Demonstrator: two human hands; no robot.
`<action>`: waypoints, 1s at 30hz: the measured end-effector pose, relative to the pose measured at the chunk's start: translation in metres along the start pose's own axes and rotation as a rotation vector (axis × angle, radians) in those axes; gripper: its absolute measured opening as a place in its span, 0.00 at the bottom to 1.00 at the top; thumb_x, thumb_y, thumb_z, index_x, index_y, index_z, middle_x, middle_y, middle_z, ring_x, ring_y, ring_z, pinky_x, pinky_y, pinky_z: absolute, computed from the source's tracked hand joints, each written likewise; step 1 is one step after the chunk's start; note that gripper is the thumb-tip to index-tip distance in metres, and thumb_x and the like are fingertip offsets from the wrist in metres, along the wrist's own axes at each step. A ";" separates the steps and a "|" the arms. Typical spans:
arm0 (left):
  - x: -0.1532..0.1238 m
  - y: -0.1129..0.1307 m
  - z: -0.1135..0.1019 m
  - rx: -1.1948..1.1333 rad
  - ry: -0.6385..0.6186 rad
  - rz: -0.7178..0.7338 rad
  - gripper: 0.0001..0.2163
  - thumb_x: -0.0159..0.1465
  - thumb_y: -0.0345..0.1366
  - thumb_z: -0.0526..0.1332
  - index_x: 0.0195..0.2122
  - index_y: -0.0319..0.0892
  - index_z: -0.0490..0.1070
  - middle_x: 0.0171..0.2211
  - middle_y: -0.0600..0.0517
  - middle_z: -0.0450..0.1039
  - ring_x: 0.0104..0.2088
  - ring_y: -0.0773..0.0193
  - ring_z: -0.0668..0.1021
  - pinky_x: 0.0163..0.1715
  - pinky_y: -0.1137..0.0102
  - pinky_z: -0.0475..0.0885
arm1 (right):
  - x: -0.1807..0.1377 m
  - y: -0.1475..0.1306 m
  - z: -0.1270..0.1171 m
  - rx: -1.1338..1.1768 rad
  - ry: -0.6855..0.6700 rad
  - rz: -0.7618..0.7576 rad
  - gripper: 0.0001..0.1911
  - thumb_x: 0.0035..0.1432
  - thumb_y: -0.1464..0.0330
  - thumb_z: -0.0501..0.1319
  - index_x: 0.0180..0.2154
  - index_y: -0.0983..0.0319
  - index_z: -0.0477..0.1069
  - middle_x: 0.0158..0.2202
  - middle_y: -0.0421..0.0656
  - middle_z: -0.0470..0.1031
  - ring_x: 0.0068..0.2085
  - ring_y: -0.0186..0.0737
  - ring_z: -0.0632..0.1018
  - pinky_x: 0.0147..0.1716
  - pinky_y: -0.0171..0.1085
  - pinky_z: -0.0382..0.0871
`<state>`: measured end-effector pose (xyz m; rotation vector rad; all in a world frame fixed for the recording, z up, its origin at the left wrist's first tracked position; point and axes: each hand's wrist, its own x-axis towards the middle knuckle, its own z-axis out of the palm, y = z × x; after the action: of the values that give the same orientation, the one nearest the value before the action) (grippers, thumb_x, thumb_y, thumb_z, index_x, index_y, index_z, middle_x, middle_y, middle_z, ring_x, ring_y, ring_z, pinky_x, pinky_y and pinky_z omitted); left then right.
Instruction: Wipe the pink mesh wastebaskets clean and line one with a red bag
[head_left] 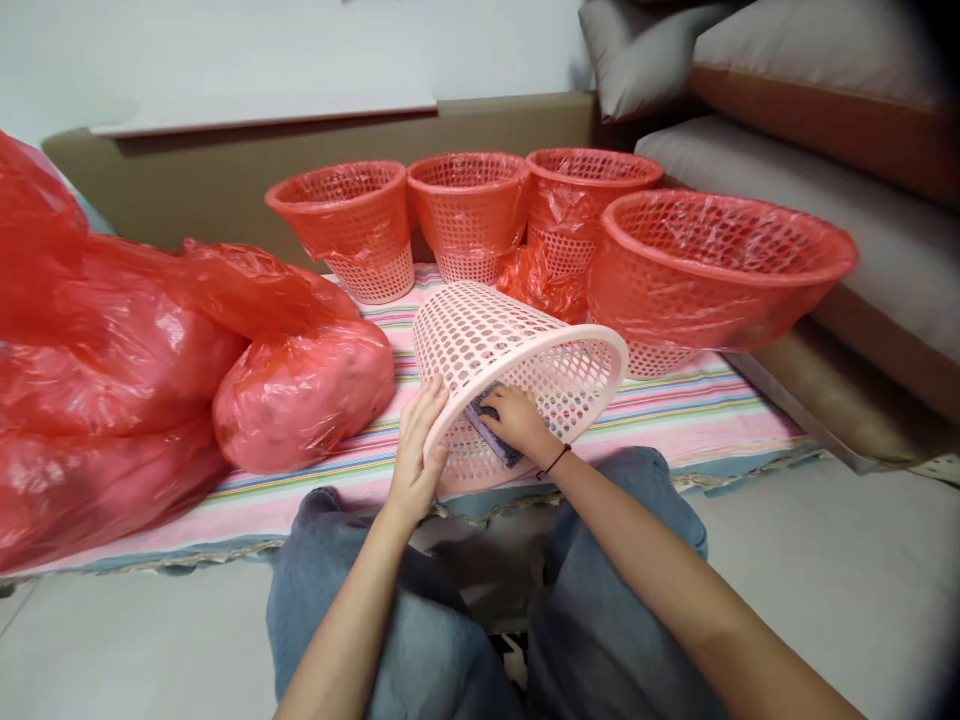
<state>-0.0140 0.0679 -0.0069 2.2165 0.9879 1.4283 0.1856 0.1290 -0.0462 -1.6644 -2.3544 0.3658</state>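
The pale pink basket (480, 330), a round, tapering plastic lattice, lies tipped on striped cloth (337, 482), mouth facing the person. The left hand (420, 440) grips its rim; the right hand (517, 415), inside it, clasps a flat, greyish sponge (489, 430). Behind the basket stand three lined tubs (469, 215) in glossy red film; a fourth tub (697, 310) crowds its right, bulging red bags (300, 395) its left.

- Front basket (487, 335): pale pink, regular lattice of holes.
- Standing baskets (379, 280): pale pink lattice under translucent red film (705, 310).
- Bulging bags (300, 390): translucent red.
- Cloth (697, 415): pink, striped white, blue, yellow and green.
- Pad (499, 442): mottled grey-purple.
- Jeans (435, 640): faded blue.
- Wristband (556, 461): plain black.
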 end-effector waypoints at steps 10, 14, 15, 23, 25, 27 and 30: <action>0.001 0.001 0.003 0.036 0.051 -0.005 0.24 0.73 0.48 0.48 0.67 0.50 0.61 0.67 0.44 0.63 0.67 0.51 0.65 0.66 0.49 0.60 | 0.000 -0.004 0.008 -0.022 -0.077 -0.006 0.17 0.67 0.63 0.57 0.51 0.66 0.71 0.50 0.50 0.76 0.49 0.43 0.76 0.49 0.36 0.67; 0.000 0.000 0.006 0.037 0.073 0.000 0.24 0.72 0.49 0.49 0.67 0.50 0.61 0.67 0.44 0.63 0.67 0.50 0.66 0.65 0.49 0.61 | -0.002 -0.007 0.011 -0.069 -0.107 0.013 0.23 0.63 0.60 0.61 0.55 0.67 0.66 0.54 0.52 0.74 0.52 0.46 0.76 0.50 0.37 0.68; 0.000 0.000 0.006 0.040 0.072 -0.004 0.24 0.72 0.49 0.49 0.67 0.49 0.62 0.67 0.43 0.63 0.67 0.50 0.66 0.65 0.49 0.61 | -0.002 -0.009 0.011 -0.080 -0.112 0.020 0.23 0.63 0.60 0.61 0.55 0.67 0.65 0.54 0.52 0.74 0.52 0.46 0.76 0.50 0.36 0.68; -0.001 -0.001 0.004 0.042 0.073 0.006 0.24 0.72 0.49 0.49 0.66 0.49 0.62 0.66 0.43 0.64 0.67 0.50 0.66 0.65 0.49 0.61 | -0.001 -0.018 0.006 -0.180 -0.152 0.133 0.29 0.62 0.52 0.61 0.54 0.69 0.64 0.44 0.56 0.79 0.47 0.52 0.81 0.43 0.39 0.72; -0.002 -0.001 0.004 0.051 0.068 0.009 0.24 0.72 0.49 0.49 0.67 0.49 0.61 0.66 0.42 0.64 0.67 0.50 0.66 0.65 0.48 0.61 | -0.001 -0.019 0.005 -0.192 -0.153 0.144 0.29 0.62 0.52 0.61 0.54 0.69 0.64 0.44 0.56 0.80 0.47 0.53 0.81 0.43 0.39 0.73; -0.002 -0.001 0.003 0.064 0.062 0.007 0.24 0.73 0.49 0.49 0.67 0.48 0.61 0.66 0.42 0.64 0.67 0.49 0.66 0.65 0.48 0.61 | -0.002 -0.020 0.005 -0.203 -0.154 0.153 0.29 0.63 0.53 0.61 0.54 0.69 0.64 0.45 0.57 0.79 0.46 0.53 0.81 0.43 0.40 0.73; -0.002 -0.001 0.003 0.076 0.056 0.020 0.24 0.73 0.48 0.49 0.68 0.48 0.60 0.66 0.42 0.64 0.67 0.49 0.66 0.65 0.47 0.60 | -0.002 -0.022 0.007 -0.217 -0.162 0.155 0.24 0.65 0.57 0.59 0.53 0.68 0.65 0.45 0.57 0.79 0.47 0.53 0.81 0.44 0.40 0.73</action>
<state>-0.0122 0.0678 -0.0099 2.2575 1.0580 1.4919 0.1643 0.1199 -0.0458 -1.9933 -2.4632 0.2908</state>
